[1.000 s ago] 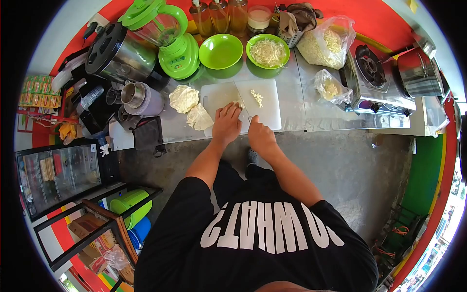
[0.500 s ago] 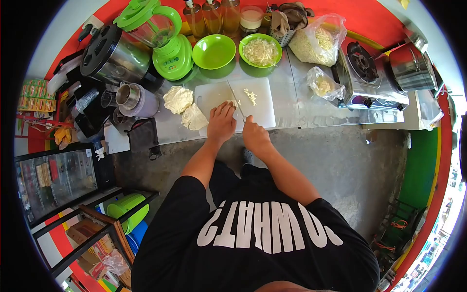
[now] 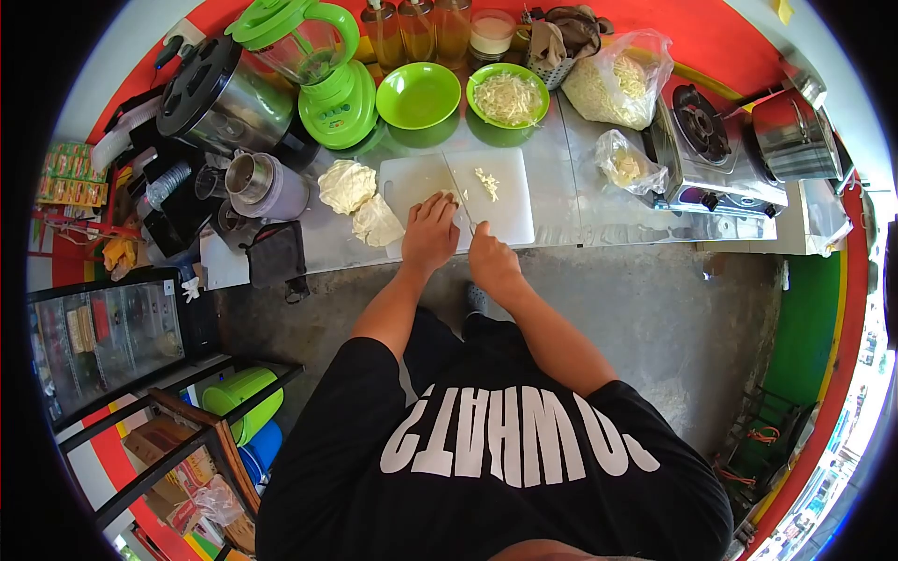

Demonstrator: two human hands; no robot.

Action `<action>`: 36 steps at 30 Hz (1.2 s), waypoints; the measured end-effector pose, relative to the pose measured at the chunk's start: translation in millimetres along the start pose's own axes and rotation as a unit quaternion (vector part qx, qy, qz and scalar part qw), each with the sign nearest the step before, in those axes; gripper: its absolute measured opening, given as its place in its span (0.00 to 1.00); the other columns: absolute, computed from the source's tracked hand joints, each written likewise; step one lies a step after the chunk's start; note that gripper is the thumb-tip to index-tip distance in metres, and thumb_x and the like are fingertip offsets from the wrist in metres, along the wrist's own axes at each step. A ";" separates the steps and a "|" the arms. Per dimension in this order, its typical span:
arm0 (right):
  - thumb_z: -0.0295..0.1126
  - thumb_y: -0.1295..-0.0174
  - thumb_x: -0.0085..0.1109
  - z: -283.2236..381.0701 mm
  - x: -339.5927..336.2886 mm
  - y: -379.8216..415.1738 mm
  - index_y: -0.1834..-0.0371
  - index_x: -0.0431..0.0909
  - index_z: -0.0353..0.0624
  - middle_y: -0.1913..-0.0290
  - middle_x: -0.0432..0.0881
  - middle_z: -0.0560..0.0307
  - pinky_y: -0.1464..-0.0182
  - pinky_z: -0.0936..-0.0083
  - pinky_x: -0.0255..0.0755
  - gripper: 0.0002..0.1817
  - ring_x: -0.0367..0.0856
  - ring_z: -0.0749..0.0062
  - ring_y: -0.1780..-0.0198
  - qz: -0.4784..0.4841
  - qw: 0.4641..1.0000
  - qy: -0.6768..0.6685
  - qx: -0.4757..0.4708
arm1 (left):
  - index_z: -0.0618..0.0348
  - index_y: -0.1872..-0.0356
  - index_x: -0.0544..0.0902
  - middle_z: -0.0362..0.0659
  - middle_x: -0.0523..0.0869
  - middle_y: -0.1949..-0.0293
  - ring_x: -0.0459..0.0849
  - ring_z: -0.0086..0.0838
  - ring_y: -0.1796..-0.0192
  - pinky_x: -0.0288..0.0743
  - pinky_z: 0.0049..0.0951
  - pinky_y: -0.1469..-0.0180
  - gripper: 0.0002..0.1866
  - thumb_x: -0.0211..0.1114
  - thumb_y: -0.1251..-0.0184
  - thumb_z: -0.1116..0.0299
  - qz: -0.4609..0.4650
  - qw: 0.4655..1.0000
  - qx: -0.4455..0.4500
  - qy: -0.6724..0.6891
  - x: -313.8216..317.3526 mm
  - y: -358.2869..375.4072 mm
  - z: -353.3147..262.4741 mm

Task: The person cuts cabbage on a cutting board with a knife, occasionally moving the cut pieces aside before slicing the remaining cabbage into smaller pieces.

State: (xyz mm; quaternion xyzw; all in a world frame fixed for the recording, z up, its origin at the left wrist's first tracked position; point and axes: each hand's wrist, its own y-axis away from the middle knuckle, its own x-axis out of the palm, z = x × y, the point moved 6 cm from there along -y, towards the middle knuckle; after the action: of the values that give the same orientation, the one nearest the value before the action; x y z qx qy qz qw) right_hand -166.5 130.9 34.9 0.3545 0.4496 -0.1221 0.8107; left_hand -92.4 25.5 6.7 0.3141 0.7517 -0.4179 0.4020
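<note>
**Cutting station: hand and tool positions**

Steel surface [image 3: 599, 210] runs along a red wall, with a bare concrete floor below it. A white board [image 3: 505, 201] lies flat near the front edge of the surface.

Left hand [image 3: 430, 234] rests palm down on the board's near left part, fingers together and pressed on a small pale piece of cabbage [image 3: 450, 197] at the fingertips. Right hand [image 3: 493, 264] sits just beside it at the board's front edge, closed around the handle of a knife [image 3: 458, 192]. The blade runs away from the person across the board, just right of the left fingertips. A small heap of shreds [image 3: 486, 183] lies on the board right of the blade.

Two larger cabbage chunks [image 3: 360, 201] lie on the surface, touching the board's left edge.

Behind the board stand two green bowls: the empty bowl [image 3: 418, 93] on the left and the bowl of shreds [image 3: 509, 95] on the right. A green blender [image 3: 323, 65] and a steel pot [image 3: 220, 98] stand further left. A clear bag [image 3: 622, 79] of shreds sits right of the bowls, a smaller bag [image 3: 627, 164] in front of it. A gas stove [image 3: 711, 154] occupies the right end.
</note>
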 end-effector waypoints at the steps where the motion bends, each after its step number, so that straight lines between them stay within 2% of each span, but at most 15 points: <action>1: 0.27 0.29 0.52 -0.8 8.3 2.1 0.46 0.64 0.33 0.58 0.88 0.32 0.50 0.55 0.85 0.14 0.90 0.40 0.53 0.000 1.000 0.001 -0.001 | 0.55 0.46 0.81 0.42 0.83 0.37 0.76 0.35 0.30 0.67 0.45 0.31 0.18 0.61 0.37 0.70 0.004 1.000 -0.001 0.002 0.0 -0.7 0.1; 4: 0.27 0.29 0.53 -1.4 15.7 0.4 0.46 0.64 0.32 0.58 0.88 0.32 0.50 0.54 0.85 0.15 0.89 0.39 0.52 -0.023 1.000 -0.007 0.017 | 0.56 0.46 0.81 0.42 0.83 0.38 0.76 0.36 0.30 0.67 0.45 0.31 0.17 0.61 0.36 0.69 -0.002 1.000 0.006 0.002 1.7 -1.4 1.9; 6: 0.21 0.35 0.55 0.6 13.3 -7.3 0.45 0.62 0.29 0.55 0.86 0.26 0.47 0.49 0.82 0.18 0.87 0.33 0.51 0.008 0.999 -0.042 0.012 | 0.56 0.47 0.81 0.42 0.84 0.38 0.77 0.36 0.30 0.67 0.45 0.31 0.17 0.61 0.37 0.69 -0.003 1.000 0.008 0.005 1.2 -1.2 2.1; 11: 0.21 0.34 0.55 -0.1 3.1 -14.8 0.44 0.61 0.29 0.56 0.86 0.27 0.48 0.49 0.83 0.19 0.87 0.33 0.50 0.001 0.999 -0.040 -0.010 | 0.57 0.47 0.81 0.44 0.84 0.39 0.77 0.38 0.31 0.68 0.45 0.32 0.17 0.61 0.37 0.70 -0.001 1.000 0.007 0.011 -0.5 -2.6 -0.5; 13: 0.22 0.34 0.55 0.1 13.8 -9.4 0.44 0.61 0.29 0.56 0.86 0.27 0.49 0.49 0.83 0.19 0.87 0.34 0.50 -0.012 0.999 -0.047 -0.005 | 0.61 0.47 0.81 0.45 0.84 0.39 0.78 0.40 0.31 0.68 0.44 0.31 0.18 0.61 0.39 0.73 -0.012 0.999 0.007 0.032 -3.2 -3.5 0.1; 15: 0.28 0.29 0.52 -0.8 20.6 -5.0 0.46 0.64 0.32 0.58 0.89 0.34 0.51 0.55 0.85 0.14 0.90 0.41 0.55 -0.034 0.999 -0.016 0.009 | 0.60 0.46 0.80 0.45 0.83 0.38 0.77 0.39 0.31 0.68 0.44 0.31 0.18 0.61 0.39 0.73 -0.014 0.999 0.014 0.036 -4.7 -3.2 -1.0; 16: 0.28 0.29 0.52 -0.4 19.4 -7.9 0.46 0.64 0.32 0.58 0.89 0.34 0.51 0.55 0.85 0.14 0.90 0.41 0.55 -0.038 0.999 -0.019 0.011 | 0.60 0.45 0.80 0.44 0.83 0.38 0.77 0.39 0.31 0.68 0.44 0.31 0.19 0.61 0.38 0.73 -0.017 0.999 0.012 0.041 -5.6 -3.4 -0.9; 18: 0.24 0.32 0.52 2.1 14.9 -15.4 0.44 0.62 0.30 0.56 0.86 0.27 0.49 0.49 0.83 0.16 0.88 0.34 0.51 -0.018 0.998 -0.056 0.003 | 0.60 0.45 0.80 0.44 0.83 0.37 0.77 0.39 0.31 0.68 0.44 0.31 0.19 0.61 0.38 0.73 -0.013 0.999 0.011 0.040 -6.5 -3.7 -0.3; 23: 0.24 0.31 0.51 4.1 -0.7 -16.0 0.43 0.62 0.31 0.55 0.86 0.27 0.49 0.49 0.83 0.16 0.88 0.34 0.50 0.000 0.999 -0.035 -0.007 | 0.59 0.46 0.81 0.44 0.83 0.39 0.77 0.39 0.31 0.69 0.43 0.32 0.18 0.61 0.38 0.72 -0.006 0.999 -0.004 0.033 -6.0 -4.5 -1.2; 28: 0.24 0.31 0.51 2.4 18.8 -5.8 0.46 0.63 0.31 0.56 0.86 0.27 0.49 0.49 0.83 0.14 0.88 0.34 0.51 -0.010 0.999 -0.047 0.005 | 0.60 0.45 0.80 0.44 0.83 0.39 0.77 0.40 0.31 0.70 0.43 0.32 0.18 0.61 0.37 0.72 -0.028 0.998 -0.002 0.050 -6.0 -2.7 0.2; 36: 0.21 0.35 0.56 7.2 3.1 -18.5 0.46 0.61 0.31 0.56 0.86 0.27 0.48 0.48 0.82 0.18 0.87 0.33 0.51 -0.007 0.999 -0.038 -0.019 | 0.62 0.45 0.80 0.46 0.84 0.42 0.78 0.41 0.32 0.71 0.43 0.32 0.19 0.61 0.37 0.73 -0.021 0.998 -0.010 0.050 -5.3 -3.7 1.3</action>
State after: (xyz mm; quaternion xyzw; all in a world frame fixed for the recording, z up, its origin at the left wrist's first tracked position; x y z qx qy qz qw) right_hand -169.7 113.1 26.3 0.3309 0.4230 -0.1329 0.8330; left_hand -92.4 21.8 12.3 0.3152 0.7811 -0.4026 0.3584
